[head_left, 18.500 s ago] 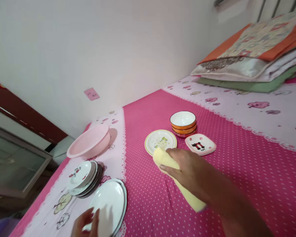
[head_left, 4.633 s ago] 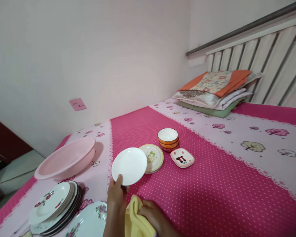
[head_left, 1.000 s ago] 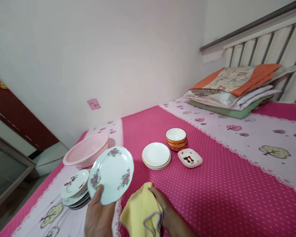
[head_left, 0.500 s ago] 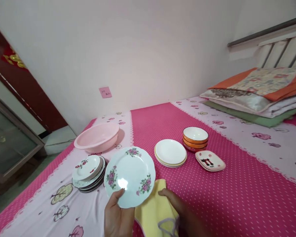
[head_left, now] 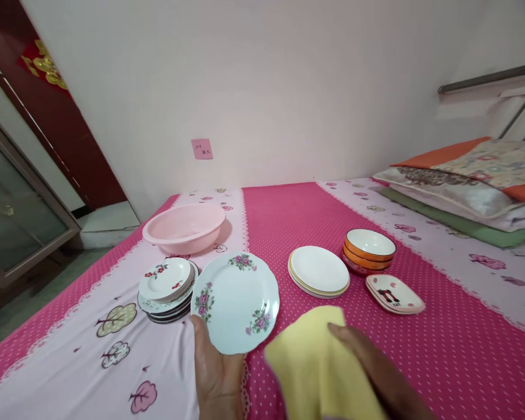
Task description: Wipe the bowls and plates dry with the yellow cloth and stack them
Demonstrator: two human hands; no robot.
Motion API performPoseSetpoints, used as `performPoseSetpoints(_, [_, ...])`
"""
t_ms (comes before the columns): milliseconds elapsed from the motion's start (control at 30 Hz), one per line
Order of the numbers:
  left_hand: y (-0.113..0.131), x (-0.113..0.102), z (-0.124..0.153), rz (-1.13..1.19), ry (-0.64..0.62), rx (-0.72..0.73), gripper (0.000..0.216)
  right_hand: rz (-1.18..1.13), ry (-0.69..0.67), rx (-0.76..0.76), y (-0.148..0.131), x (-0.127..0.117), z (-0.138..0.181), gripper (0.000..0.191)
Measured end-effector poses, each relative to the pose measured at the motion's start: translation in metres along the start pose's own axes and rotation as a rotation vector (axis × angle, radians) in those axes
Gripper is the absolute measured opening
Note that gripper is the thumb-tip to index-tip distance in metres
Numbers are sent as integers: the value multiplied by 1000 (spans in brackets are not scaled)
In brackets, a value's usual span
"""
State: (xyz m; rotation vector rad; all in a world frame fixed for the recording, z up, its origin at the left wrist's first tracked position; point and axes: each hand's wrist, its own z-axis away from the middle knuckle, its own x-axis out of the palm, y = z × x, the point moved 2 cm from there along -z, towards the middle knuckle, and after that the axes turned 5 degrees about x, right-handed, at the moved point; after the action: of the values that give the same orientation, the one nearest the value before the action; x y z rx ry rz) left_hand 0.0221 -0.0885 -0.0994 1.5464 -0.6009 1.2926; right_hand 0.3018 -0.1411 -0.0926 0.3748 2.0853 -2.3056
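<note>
A large white plate with purple roses (head_left: 234, 297) is tilted up in my left hand (head_left: 216, 367), whose thumb lies along its lower left rim. My right hand (head_left: 371, 361), somewhat blurred, pinches a yellow cloth (head_left: 317, 356) that hangs down to the right of the plate, apart from it. Just left of the held plate stands a stack of plates (head_left: 165, 280), with a small red-flowered one on top. To the right are a stack of white plates (head_left: 319, 268), a stack of orange bowls (head_left: 368, 248) and square cat-print dishes (head_left: 395, 293).
A pink basin (head_left: 186, 227) stands behind the plate stack, near the wall. The bed is covered by a pink patterned sheet (head_left: 284, 216). Folded bedding (head_left: 464, 186) is piled at the far right. A pink note (head_left: 202, 149) is stuck on the wall.
My right hand has moved the yellow cloth to the right, away from the plate. My left thumb has shifted from the plate's face to its left rim. The view has shifted slightly.
</note>
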Motion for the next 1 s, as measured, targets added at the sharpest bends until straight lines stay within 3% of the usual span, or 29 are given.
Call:
performPoseSetpoints(33, [1, 1, 0, -36, 30, 24, 51, -12, 19, 38, -8, -8, -11, 56])
performPoseSetpoints(100, [3, 3, 1, -100, 92, 48, 52, -35, 48, 52, -28, -20, -28, 57])
performPoseSetpoints(200, [-2, 6, 4, -160, 180, -8, 49, 25, 292, -26, -60, -32, -33, 54])
performPoseSetpoints(267, [-8, 8, 8, -200, 200, -48, 49, 88, 372, -128, -77, -26, -28, 51])
performPoseSetpoints(367, [-23, 13, 16, -185, 158, -112, 51, 194, 259, -421, -90, 4, -23, 40])
performPoseSetpoints(467, [-39, 15, 23, -46, 75, -264, 52, 343, -55, -733, -83, 43, -23, 43])
performPoseSetpoints(533, [-47, 14, 27, 26, 7, -405, 57, 474, -309, -796, -69, 63, -24, 50])
performPoseSetpoints(600, [-51, 11, 28, 51, -35, -495, 58, 532, -439, -757, -55, 74, -24, 53])
performPoseSetpoints(700, [-53, 7, 28, 35, -37, -470, 52, 544, -409, -663, -42, 82, -25, 48])
performPoseSetpoints(767, [-54, 9, 29, 33, -28, -455, 49, 570, -361, -643, -38, 88, -24, 61])
performPoseSetpoints(867, [-57, 17, 35, 32, -21, -511, 44, 614, -326, -657, -36, 98, -19, 81])
performPoseSetpoints(1000, [-56, 24, 43, 23, -54, -579, 46, 627, -378, -733, -43, 95, -10, 79])
